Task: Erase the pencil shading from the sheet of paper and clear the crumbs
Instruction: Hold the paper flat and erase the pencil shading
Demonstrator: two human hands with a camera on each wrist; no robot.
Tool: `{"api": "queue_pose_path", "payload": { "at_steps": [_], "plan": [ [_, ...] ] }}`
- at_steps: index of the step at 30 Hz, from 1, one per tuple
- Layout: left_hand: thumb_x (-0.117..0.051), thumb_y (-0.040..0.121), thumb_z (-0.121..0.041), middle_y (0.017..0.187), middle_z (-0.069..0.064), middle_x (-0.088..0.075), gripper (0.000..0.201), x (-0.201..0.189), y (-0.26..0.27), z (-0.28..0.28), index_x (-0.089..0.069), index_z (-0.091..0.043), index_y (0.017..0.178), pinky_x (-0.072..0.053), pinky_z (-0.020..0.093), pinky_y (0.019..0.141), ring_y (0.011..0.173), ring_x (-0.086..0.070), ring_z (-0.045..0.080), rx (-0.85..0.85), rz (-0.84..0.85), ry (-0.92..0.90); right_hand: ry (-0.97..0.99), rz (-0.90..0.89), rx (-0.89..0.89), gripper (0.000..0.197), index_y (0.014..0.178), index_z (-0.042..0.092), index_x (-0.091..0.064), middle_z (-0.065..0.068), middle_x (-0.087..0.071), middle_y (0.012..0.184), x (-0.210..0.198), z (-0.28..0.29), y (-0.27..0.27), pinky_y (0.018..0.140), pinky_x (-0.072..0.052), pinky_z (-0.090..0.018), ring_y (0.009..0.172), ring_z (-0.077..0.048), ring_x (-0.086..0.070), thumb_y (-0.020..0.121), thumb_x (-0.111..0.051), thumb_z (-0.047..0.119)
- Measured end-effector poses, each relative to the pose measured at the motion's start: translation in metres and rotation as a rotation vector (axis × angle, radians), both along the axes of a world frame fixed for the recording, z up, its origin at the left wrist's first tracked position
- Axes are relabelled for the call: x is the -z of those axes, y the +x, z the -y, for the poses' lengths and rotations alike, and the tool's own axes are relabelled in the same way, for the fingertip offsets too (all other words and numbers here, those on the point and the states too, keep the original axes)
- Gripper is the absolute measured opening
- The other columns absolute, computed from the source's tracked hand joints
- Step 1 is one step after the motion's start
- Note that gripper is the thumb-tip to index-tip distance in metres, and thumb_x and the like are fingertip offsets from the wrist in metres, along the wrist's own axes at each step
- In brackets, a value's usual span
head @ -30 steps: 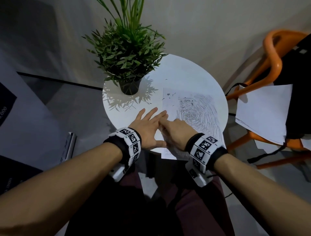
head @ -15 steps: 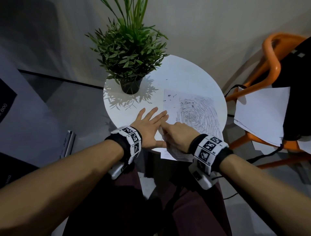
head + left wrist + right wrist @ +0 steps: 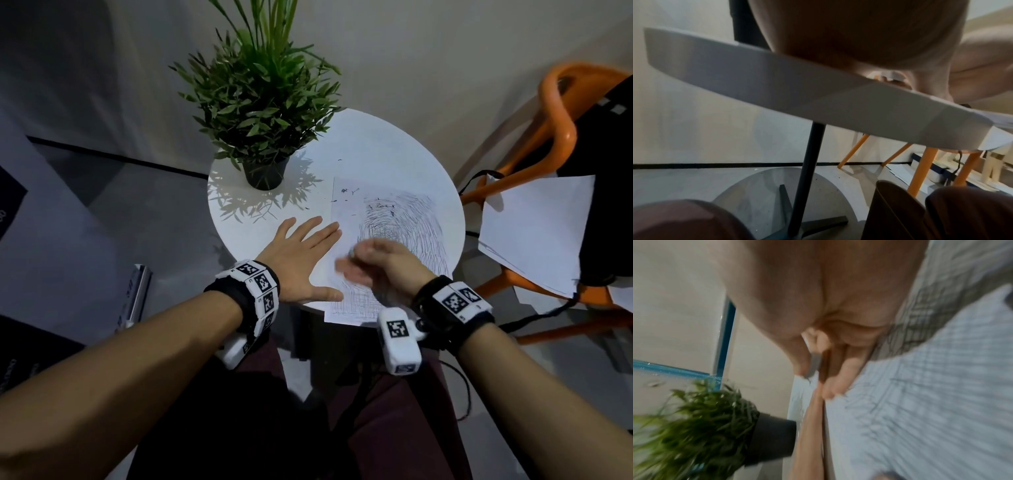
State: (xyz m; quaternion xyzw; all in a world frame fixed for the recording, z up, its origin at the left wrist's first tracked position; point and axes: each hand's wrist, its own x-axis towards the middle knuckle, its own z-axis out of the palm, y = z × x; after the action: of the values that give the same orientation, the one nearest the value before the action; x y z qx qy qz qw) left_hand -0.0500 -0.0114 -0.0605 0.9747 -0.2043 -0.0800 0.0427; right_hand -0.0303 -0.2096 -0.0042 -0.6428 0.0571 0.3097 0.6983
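The round bench under the left hand is showing plain white. The sheet of paper beside that hand is showing white under grey-black curved pencil strokes, with dark crumbs speckling it beyond the right hand. Beyond the left hand, a plant is showing green above a black pot. Right of the right hand, a chair is glowing orange.

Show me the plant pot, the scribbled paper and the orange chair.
plant pot [image 3: 264,174], head view, dark front wall.
scribbled paper [image 3: 346,205], head view, pale upper-left part.
orange chair [image 3: 561,113], head view, curved backrest.
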Motion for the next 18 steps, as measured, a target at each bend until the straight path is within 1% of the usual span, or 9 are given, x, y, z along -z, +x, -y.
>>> {"api": "queue_pose_path", "payload": {
  "at_steps": [1, 3, 5, 7, 9, 11, 13, 15, 18],
  "plan": [
    [-0.013, 0.068, -0.097, 0.166, -0.010, 0.015, 0.118, 0.001, 0.000, 0.000, 0.010, -0.025, 0.159, 0.005, 0.053, 0.121, 0.153, 0.014, 0.018, -0.001, -0.008, -0.014, 0.054, 0.070, 0.132, 0.005, 0.096, 0.003, -0.052, -0.029, -0.065, 0.113, 0.002, -0.001, 0.005, 0.064, -0.060, -0.026, 0.086, -0.031, -0.069, 0.100, -0.048, 0.004],
    [-0.021, 0.070, -0.097, 0.166, -0.011, 0.015, 0.119, 0.000, 0.000, 0.000, 0.009, -0.024, 0.159, 0.006, 0.053, 0.121, 0.152, 0.015, 0.017, -0.005, -0.019, -0.042, 0.152, 0.100, 0.252, 0.007, 0.097, 0.006, -0.051, -0.025, -0.066, 0.119, 0.005, -0.001, 0.014, 0.085, -0.059, -0.034, 0.102, -0.032, -0.068, 0.101, -0.046, 0.006],
    [-0.030, 0.072, -0.096, 0.166, -0.012, 0.013, 0.119, -0.001, 0.001, 0.000, 0.006, -0.024, 0.159, 0.007, 0.052, 0.121, 0.152, 0.014, 0.015, -0.019, -0.029, -0.078, 0.218, -0.027, 0.113, 0.009, 0.095, 0.008, -0.051, -0.027, -0.065, 0.120, 0.004, -0.001, 0.012, 0.092, -0.055, -0.044, 0.105, -0.038, -0.067, 0.102, -0.045, 0.008],
    [-0.037, 0.071, -0.095, 0.166, -0.013, 0.011, 0.120, -0.002, 0.002, 0.000, 0.004, -0.025, 0.160, 0.008, 0.050, 0.121, 0.152, 0.014, 0.013, -0.037, -0.046, -0.111, 0.136, -0.037, -0.004, 0.008, 0.096, 0.006, -0.053, -0.031, -0.065, 0.115, 0.006, -0.006, 0.009, 0.080, -0.060, -0.038, 0.094, -0.035, -0.071, 0.101, -0.047, 0.006],
    [-0.039, 0.068, -0.096, 0.166, -0.014, 0.010, 0.123, -0.003, 0.003, 0.000, 0.003, -0.026, 0.160, 0.008, 0.050, 0.121, 0.152, 0.014, 0.013, -0.041, -0.060, -0.126, -0.028, 0.209, 0.101, 0.005, 0.096, 0.005, -0.052, -0.029, -0.068, 0.100, 0.007, -0.015, 0.011, 0.067, -0.058, -0.029, 0.078, -0.026, -0.071, 0.100, -0.049, 0.004],
    [-0.041, 0.066, -0.096, 0.166, -0.016, 0.009, 0.124, -0.004, 0.003, 0.000, 0.003, -0.027, 0.160, 0.009, 0.050, 0.121, 0.152, 0.014, 0.012, -0.047, -0.065, -0.146, -0.313, 0.506, 0.089, 0.006, 0.093, 0.008, -0.052, -0.018, -0.072, 0.082, 0.009, -0.015, 0.016, 0.059, -0.052, -0.028, 0.066, -0.022, -0.068, 0.098, -0.054, 0.010],
    [-0.046, 0.066, -0.095, 0.166, -0.017, 0.007, 0.124, -0.004, 0.003, 0.000, 0.000, -0.028, 0.160, 0.009, 0.049, 0.121, 0.152, 0.013, 0.010, -0.057, -0.061, -0.180, -0.585, 0.609, -0.141, 0.010, 0.089, 0.011, -0.054, -0.010, -0.071, 0.072, 0.009, -0.013, 0.017, 0.059, -0.047, -0.028, 0.059, -0.018, -0.063, 0.093, -0.059, 0.019],
    [-0.050, 0.066, -0.094, 0.166, -0.017, 0.005, 0.124, -0.004, 0.002, 0.000, -0.002, -0.029, 0.160, 0.009, 0.048, 0.122, 0.152, 0.012, 0.009, -0.069, -0.057, -0.213, -0.777, 0.634, -0.392, 0.015, 0.090, 0.011, -0.055, -0.004, -0.065, 0.068, 0.009, -0.013, 0.015, 0.060, -0.043, -0.030, 0.060, -0.016, -0.057, 0.091, -0.061, 0.024],
    [-0.053, 0.064, -0.092, 0.166, -0.017, 0.001, 0.123, -0.004, 0.003, 0.000, -0.005, -0.030, 0.159, 0.009, 0.047, 0.122, 0.152, 0.010, 0.008, -0.077, -0.051, -0.249, -0.850, 0.735, -0.469, 0.014, 0.091, 0.014, -0.051, 0.004, -0.052, 0.063, 0.006, -0.023, 0.017, 0.056, -0.032, -0.028, 0.060, -0.010, -0.048, 0.094, -0.059, 0.025]
  ]
}}
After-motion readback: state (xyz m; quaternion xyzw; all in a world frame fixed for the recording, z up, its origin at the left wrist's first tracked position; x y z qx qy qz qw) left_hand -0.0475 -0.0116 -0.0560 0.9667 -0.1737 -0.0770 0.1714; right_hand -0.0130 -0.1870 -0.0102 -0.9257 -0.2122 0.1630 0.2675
